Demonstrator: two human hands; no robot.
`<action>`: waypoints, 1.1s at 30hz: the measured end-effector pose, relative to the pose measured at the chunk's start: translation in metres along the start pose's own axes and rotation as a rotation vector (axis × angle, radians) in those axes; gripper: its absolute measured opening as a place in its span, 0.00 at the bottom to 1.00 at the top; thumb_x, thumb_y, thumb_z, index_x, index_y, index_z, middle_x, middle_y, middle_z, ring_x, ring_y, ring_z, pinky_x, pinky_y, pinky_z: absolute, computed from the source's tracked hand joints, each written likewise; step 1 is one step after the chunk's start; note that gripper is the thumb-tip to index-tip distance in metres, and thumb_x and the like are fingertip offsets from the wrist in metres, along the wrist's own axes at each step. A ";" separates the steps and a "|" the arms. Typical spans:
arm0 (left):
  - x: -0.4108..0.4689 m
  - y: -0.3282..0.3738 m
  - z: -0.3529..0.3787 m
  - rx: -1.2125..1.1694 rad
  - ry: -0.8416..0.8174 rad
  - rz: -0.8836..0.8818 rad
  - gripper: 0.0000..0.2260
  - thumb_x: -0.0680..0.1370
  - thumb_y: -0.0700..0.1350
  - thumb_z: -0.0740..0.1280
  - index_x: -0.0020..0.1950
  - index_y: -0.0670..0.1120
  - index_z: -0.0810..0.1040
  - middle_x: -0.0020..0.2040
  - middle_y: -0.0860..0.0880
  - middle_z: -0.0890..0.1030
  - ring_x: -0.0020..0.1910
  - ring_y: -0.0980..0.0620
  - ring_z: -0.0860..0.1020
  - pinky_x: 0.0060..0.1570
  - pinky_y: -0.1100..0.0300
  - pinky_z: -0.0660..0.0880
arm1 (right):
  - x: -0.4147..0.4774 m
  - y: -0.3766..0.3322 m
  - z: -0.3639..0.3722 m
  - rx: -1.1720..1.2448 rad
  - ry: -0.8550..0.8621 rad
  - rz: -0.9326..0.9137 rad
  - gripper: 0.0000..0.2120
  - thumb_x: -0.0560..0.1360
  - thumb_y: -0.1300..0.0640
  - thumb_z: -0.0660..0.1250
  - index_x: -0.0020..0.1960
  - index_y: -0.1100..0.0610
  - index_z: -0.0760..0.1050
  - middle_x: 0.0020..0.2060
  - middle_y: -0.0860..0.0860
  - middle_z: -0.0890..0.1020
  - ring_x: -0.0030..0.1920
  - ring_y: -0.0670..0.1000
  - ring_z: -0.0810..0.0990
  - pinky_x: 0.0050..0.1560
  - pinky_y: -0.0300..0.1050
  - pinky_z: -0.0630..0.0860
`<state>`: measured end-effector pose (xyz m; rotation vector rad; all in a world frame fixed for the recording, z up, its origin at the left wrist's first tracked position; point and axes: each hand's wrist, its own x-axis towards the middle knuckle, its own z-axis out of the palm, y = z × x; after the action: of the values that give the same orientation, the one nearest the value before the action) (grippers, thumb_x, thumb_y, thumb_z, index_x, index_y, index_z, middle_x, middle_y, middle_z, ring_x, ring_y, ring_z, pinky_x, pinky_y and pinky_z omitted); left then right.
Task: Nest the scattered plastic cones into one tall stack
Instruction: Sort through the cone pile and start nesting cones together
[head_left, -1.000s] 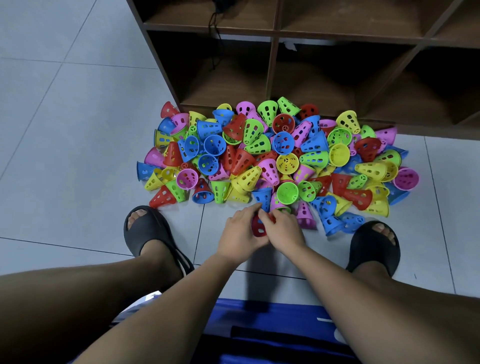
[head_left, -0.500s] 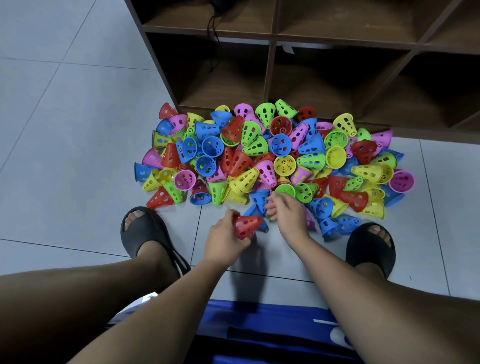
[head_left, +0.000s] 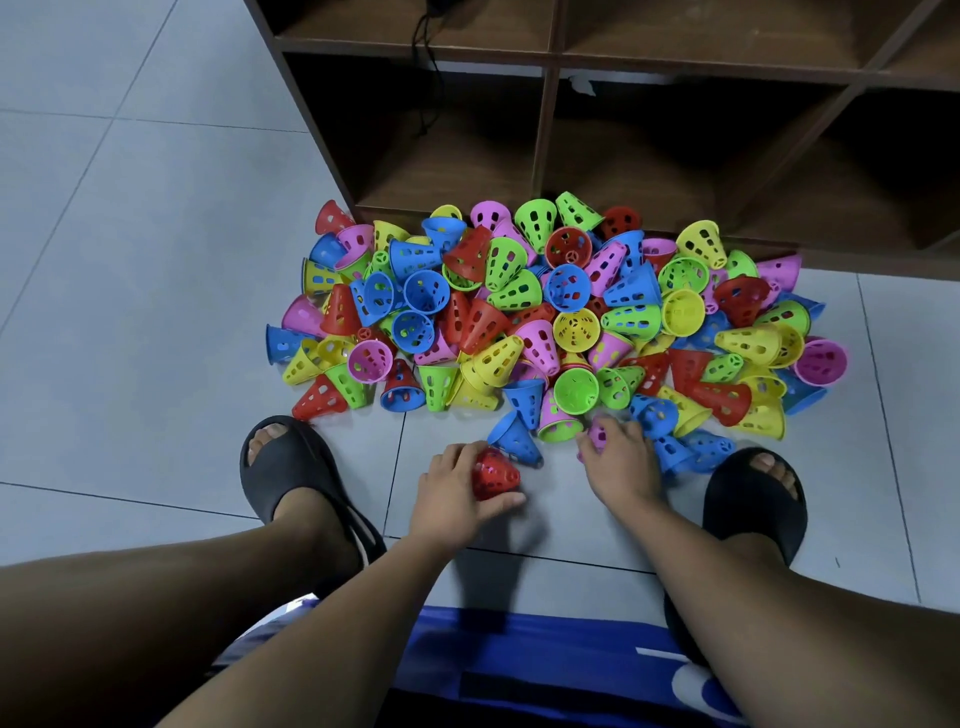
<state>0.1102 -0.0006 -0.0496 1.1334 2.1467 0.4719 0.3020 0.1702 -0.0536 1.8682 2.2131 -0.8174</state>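
Observation:
A heap of several perforated plastic cones (head_left: 550, 317) in red, blue, green, yellow and pink lies on the tiled floor before a shelf. My left hand (head_left: 457, 493) grips a red cone (head_left: 493, 474) just above the floor, in front of the heap. My right hand (head_left: 621, 462) reaches into the heap's near edge, and its fingers curl round a pink cone (head_left: 597, 434) that is mostly hidden. A blue cone (head_left: 517, 439) lies on its side between my hands.
A dark wooden shelf unit (head_left: 550, 156) with open compartments stands right behind the heap. My feet in black slippers (head_left: 283, 467) (head_left: 753, 493) flank the working spot. Grey floor tiles (head_left: 130, 312) stretch to the left.
My hands have parted. The left one drew the red cone down and left, while the right one moved right to the heap's edge and closed on a pink cone.

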 end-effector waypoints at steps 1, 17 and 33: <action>0.001 -0.002 -0.005 -0.024 0.019 -0.006 0.42 0.69 0.79 0.67 0.76 0.56 0.71 0.69 0.53 0.75 0.67 0.49 0.74 0.68 0.47 0.73 | -0.002 -0.001 0.004 0.013 -0.006 0.017 0.19 0.80 0.42 0.67 0.65 0.51 0.76 0.62 0.60 0.76 0.60 0.66 0.77 0.56 0.56 0.76; 0.062 -0.043 -0.070 0.110 0.331 -0.094 0.27 0.75 0.52 0.71 0.74 0.51 0.73 0.69 0.49 0.74 0.68 0.43 0.74 0.63 0.44 0.75 | -0.017 -0.013 0.032 0.181 -0.177 0.117 0.19 0.71 0.46 0.74 0.55 0.54 0.71 0.45 0.53 0.81 0.42 0.57 0.77 0.41 0.49 0.73; 0.046 -0.052 -0.037 -0.360 0.257 -0.600 0.26 0.80 0.68 0.68 0.55 0.45 0.71 0.52 0.43 0.80 0.52 0.39 0.81 0.54 0.46 0.78 | -0.038 -0.062 0.020 0.522 0.032 -0.196 0.08 0.73 0.54 0.72 0.46 0.50 0.72 0.45 0.48 0.74 0.46 0.53 0.75 0.48 0.51 0.74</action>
<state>0.0349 0.0084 -0.0706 0.2151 2.3526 0.7067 0.2469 0.1217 -0.0343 1.8776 2.3964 -1.5351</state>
